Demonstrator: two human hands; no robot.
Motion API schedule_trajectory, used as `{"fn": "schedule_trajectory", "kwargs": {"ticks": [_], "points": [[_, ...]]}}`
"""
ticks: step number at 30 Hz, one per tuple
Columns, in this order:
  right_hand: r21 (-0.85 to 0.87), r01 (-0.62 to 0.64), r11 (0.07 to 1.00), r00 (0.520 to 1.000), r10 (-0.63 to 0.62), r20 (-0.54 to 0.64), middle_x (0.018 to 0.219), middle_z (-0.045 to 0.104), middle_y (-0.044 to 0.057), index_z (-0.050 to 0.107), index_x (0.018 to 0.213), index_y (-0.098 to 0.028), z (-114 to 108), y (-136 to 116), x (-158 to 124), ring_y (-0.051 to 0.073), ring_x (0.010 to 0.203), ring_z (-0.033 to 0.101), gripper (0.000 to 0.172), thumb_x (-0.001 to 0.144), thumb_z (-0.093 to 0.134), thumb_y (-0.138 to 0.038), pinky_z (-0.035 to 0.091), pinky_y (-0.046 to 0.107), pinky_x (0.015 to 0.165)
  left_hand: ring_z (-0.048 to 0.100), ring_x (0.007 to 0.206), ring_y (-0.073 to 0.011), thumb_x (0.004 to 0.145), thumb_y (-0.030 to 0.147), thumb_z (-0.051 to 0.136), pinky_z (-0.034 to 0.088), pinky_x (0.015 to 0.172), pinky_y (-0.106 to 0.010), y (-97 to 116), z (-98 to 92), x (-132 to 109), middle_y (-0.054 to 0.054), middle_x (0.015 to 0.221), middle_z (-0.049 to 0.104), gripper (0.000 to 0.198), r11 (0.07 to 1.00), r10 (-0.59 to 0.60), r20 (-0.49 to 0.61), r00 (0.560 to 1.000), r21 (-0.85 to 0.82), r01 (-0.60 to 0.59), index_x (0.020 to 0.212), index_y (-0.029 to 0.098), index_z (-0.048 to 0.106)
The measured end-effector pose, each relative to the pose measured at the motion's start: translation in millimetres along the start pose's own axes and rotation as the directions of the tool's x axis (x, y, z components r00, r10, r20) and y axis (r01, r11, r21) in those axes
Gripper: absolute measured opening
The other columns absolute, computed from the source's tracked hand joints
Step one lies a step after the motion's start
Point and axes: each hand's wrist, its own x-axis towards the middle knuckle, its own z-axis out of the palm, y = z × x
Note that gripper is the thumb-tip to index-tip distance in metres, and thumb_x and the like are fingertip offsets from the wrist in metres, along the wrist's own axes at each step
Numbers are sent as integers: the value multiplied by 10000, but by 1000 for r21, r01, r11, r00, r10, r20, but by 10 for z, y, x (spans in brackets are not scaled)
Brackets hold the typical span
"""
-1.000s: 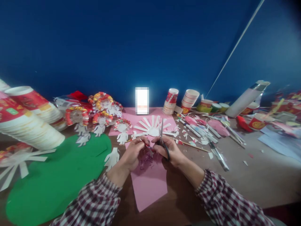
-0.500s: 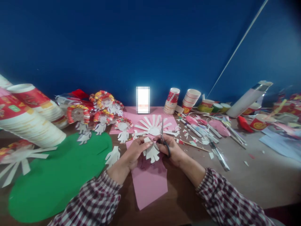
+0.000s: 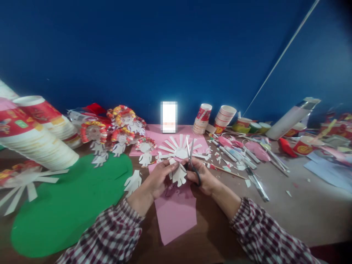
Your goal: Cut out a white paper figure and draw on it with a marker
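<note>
Between the fingers and thumb of my left hand (image 3: 161,179) is a small white paper figure cutout (image 3: 179,176), its limbs hanging downward. My right hand (image 3: 205,176) grips a pair of scissors (image 3: 190,148) by the dark handles; the blades point up and away, slightly apart. The right fingertips lie close beside the cutout; whether they touch it I cannot tell. Beneath both hands lies a pink sheet (image 3: 176,216) with some dark drawn lines. Another white body cutout (image 3: 133,182) rests left of my left wrist. Just beyond my hands is a white cup cut into fanned strips (image 3: 181,152).
A green sheet (image 3: 68,209) and stacked paper cups (image 3: 44,139) occupy the left. Decorated paper figures (image 3: 121,141) stand behind it. Markers (image 3: 229,152), paper scraps and a silver cutter-like tool (image 3: 257,183) lie to the right. More cup stacks (image 3: 224,119) stand near the blue wall.
The scissor blades have spread a little from nearly closed. The figure cutout has tilted slightly in my left fingers. The whole view has shifted slightly.
</note>
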Motion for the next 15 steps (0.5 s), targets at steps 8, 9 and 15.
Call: {"fn": "schedule_trajectory", "kwargs": {"ticks": [8,9,15], "points": [[-67,137,988,984,-144,-109,753,592,-18,666,905,-204,13,23,26,96,647,511,342,611,832,-259,419,208,599,595,530,-118,653,282,804,502,498,-230,-29,-33,61,-31,664,658,277,999,41,-56,998,-5,-42,811,104,661],[-78,148,986,980,-157,-126,757,588,-20,667,913,-206,7,29,33,89,632,499,342,613,826,-250,412,204,587,596,536,-116,645,272,809,505,504,-229,-29,-31,62,-29,670,658,275,999,50,-53,997,-11,-51,805,104,660],[-116,161,980,970,-178,-162,737,570,-22,677,905,-207,-8,33,50,87,613,478,328,605,806,-222,384,195,552,580,503,-98,645,277,808,481,493,-206,-28,-11,38,-23,624,647,270,998,51,-28,998,27,-50,799,93,685]]}}
